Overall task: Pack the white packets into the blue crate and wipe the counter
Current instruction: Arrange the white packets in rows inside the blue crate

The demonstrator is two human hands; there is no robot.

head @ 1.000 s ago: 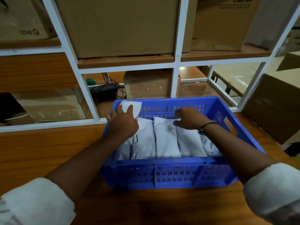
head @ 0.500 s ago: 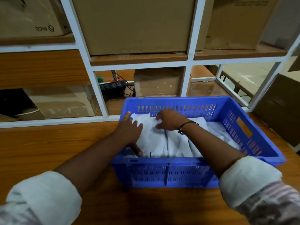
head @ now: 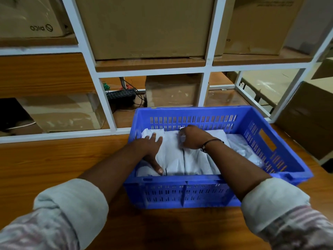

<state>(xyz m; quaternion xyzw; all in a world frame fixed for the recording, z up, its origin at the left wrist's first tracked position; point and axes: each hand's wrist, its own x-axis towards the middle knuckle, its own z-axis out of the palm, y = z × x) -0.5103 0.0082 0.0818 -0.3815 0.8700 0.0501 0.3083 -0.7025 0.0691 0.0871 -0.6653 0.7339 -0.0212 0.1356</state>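
White packets point(head: 173, 159) in blue crate point(head: 198, 192) are judged soft, light, slippery; best gripped at edges. Left hand point(head: 149, 147) is pressed flat on them; one far edge is pinched by right hand point(head: 192, 138).

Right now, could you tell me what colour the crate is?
The crate is blue; head view.

A storeroom: cardboard boxes point(head: 144, 26) fill white-framed shelves point(head: 209, 58).

Cardboard boxes point(head: 144, 27) fill the white-framed shelf point(head: 162, 72); a black device point(head: 120, 95) lies behind.
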